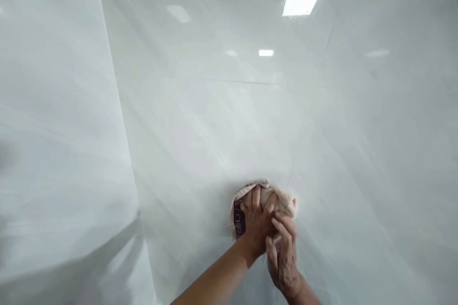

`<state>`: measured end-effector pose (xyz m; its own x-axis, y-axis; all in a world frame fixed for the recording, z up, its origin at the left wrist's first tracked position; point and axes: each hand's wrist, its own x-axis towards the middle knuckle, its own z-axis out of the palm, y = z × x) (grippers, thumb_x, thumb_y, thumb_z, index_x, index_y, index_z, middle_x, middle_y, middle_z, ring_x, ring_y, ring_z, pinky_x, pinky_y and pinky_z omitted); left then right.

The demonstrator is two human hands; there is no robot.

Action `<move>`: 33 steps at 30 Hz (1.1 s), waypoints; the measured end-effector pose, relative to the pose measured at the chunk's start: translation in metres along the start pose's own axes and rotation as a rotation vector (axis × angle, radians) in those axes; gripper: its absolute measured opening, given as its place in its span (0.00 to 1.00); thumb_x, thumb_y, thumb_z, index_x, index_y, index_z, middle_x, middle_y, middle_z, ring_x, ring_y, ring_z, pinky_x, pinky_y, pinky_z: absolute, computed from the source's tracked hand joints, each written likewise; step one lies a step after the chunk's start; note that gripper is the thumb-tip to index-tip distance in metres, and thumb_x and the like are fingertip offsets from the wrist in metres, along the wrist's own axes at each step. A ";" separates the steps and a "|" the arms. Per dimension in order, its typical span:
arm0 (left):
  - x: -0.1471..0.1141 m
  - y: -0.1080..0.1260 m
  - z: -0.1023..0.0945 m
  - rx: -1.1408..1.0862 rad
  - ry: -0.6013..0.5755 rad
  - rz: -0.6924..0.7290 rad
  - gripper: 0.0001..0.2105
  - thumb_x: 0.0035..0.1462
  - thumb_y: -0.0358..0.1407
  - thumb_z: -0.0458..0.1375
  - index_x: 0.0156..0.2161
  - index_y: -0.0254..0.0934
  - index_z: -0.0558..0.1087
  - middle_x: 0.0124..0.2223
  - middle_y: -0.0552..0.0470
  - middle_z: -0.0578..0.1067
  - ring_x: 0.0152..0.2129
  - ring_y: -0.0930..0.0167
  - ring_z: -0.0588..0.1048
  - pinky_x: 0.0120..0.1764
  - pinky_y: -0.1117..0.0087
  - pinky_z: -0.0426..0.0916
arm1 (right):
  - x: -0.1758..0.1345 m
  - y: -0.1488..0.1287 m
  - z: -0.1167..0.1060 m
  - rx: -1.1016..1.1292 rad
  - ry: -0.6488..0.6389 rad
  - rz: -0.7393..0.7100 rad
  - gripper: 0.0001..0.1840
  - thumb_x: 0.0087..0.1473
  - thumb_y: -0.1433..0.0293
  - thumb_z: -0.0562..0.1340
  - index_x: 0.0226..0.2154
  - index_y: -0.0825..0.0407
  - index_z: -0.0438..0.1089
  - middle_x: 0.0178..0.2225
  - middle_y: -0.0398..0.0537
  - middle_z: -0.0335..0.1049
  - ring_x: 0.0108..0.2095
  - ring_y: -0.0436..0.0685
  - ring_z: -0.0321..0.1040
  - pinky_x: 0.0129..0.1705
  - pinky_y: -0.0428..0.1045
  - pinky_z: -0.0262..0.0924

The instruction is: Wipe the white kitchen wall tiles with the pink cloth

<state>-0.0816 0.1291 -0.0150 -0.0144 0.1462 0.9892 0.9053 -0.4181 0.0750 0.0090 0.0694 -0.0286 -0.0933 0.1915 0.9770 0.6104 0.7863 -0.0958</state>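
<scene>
My left hand presses a folded cream towel with a dark purple patterned border flat against a shiny, pale, marbled panel. Its fingers are spread over the towel's middle. Close against its right side is my right hand, fingers bent and thumb apart. Those fingertips reach the edge of my left hand and the towel's lower right side. Between the right thumb and fingers shows a pale patch I cannot make out. The towel's underside is hidden.
A second pale panel meets the first along a slanting corner line on the left. Bright lamp reflections show on the glossy surface. A thin dark line runs across it above the hands. Soft shadows lie at lower left.
</scene>
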 end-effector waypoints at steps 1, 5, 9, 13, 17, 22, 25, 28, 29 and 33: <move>-0.001 -0.005 -0.002 -0.006 -0.027 0.037 0.28 0.62 0.39 0.64 0.65 0.41 0.64 0.70 0.34 0.60 0.69 0.50 0.59 0.64 0.46 0.57 | -0.002 0.008 0.008 -0.017 0.000 0.005 0.25 0.68 0.72 0.55 0.66 0.56 0.59 0.61 0.63 0.62 0.66 0.64 0.59 0.63 0.63 0.65; -0.005 -0.037 -0.019 -0.177 -0.148 0.181 0.33 0.69 0.37 0.54 0.74 0.34 0.49 0.72 0.31 0.61 0.73 0.54 0.55 0.67 0.48 0.56 | -0.001 0.030 0.029 -0.081 0.035 -0.046 0.26 0.72 0.66 0.51 0.68 0.57 0.57 0.62 0.65 0.60 0.67 0.67 0.56 0.65 0.70 0.60; 0.002 -0.066 -0.045 -0.408 -0.286 0.235 0.37 0.68 0.36 0.54 0.76 0.33 0.42 0.71 0.29 0.63 0.71 0.54 0.61 0.67 0.42 0.57 | 0.007 0.025 0.039 -0.175 0.094 -0.023 0.28 0.71 0.66 0.52 0.69 0.57 0.56 0.63 0.66 0.60 0.67 0.69 0.55 0.65 0.71 0.59; 0.011 -0.071 -0.066 -0.630 -0.437 0.149 0.36 0.66 0.27 0.51 0.75 0.37 0.45 0.74 0.30 0.56 0.73 0.55 0.56 0.70 0.41 0.58 | 0.024 0.012 0.040 -0.397 0.086 -0.017 0.28 0.69 0.67 0.56 0.68 0.58 0.58 0.65 0.65 0.60 0.69 0.70 0.53 0.66 0.69 0.57; 0.013 -0.054 -0.071 -0.811 -0.442 0.071 0.35 0.66 0.23 0.45 0.76 0.38 0.44 0.77 0.34 0.49 0.76 0.57 0.48 0.73 0.40 0.53 | 0.033 0.010 0.032 -0.542 0.003 -0.050 0.26 0.71 0.66 0.53 0.66 0.61 0.59 0.64 0.66 0.62 0.69 0.68 0.53 0.68 0.66 0.54; 0.018 -0.027 -0.070 -0.921 -0.482 -0.020 0.34 0.68 0.28 0.47 0.76 0.39 0.46 0.78 0.37 0.44 0.77 0.55 0.42 0.74 0.37 0.48 | 0.015 0.027 0.033 -0.709 0.013 -0.062 0.30 0.72 0.58 0.50 0.67 0.61 0.58 0.63 0.68 0.64 0.69 0.70 0.54 0.69 0.69 0.48; 0.021 -0.020 -0.070 -0.923 -0.487 -0.026 0.34 0.69 0.34 0.51 0.76 0.37 0.44 0.78 0.35 0.45 0.76 0.53 0.43 0.73 0.37 0.50 | 0.013 0.043 0.033 -0.687 0.098 -0.066 0.32 0.70 0.57 0.53 0.67 0.61 0.57 0.63 0.71 0.63 0.68 0.72 0.55 0.68 0.72 0.50; 0.018 -0.020 -0.069 -0.907 -0.507 -0.014 0.34 0.71 0.35 0.50 0.76 0.35 0.43 0.77 0.33 0.51 0.75 0.55 0.52 0.72 0.45 0.58 | 0.038 0.066 0.012 -0.657 0.252 -0.128 0.34 0.64 0.58 0.61 0.66 0.57 0.60 0.64 0.69 0.61 0.68 0.75 0.55 0.68 0.76 0.52; 0.014 -0.020 -0.068 -0.902 -0.505 0.003 0.32 0.71 0.35 0.49 0.76 0.35 0.45 0.76 0.33 0.54 0.74 0.57 0.55 0.71 0.48 0.61 | 0.054 0.076 -0.001 -0.654 0.307 -0.135 0.34 0.61 0.59 0.64 0.66 0.56 0.62 0.66 0.69 0.59 0.69 0.77 0.55 0.67 0.77 0.53; -0.003 -0.019 -0.063 -0.863 -0.509 0.012 0.26 0.71 0.37 0.49 0.72 0.40 0.57 0.71 0.37 0.65 0.70 0.61 0.64 0.68 0.54 0.68 | 0.147 0.112 -0.070 -0.653 0.482 -0.133 0.29 0.56 0.64 0.67 0.59 0.52 0.71 0.69 0.66 0.52 0.70 0.81 0.50 0.64 0.79 0.56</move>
<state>-0.1256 0.0801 -0.0109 0.3589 0.4198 0.8336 0.2835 -0.9000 0.3311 0.1185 0.1443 0.1179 0.0601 -0.2696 0.9611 0.9666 0.2562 0.0114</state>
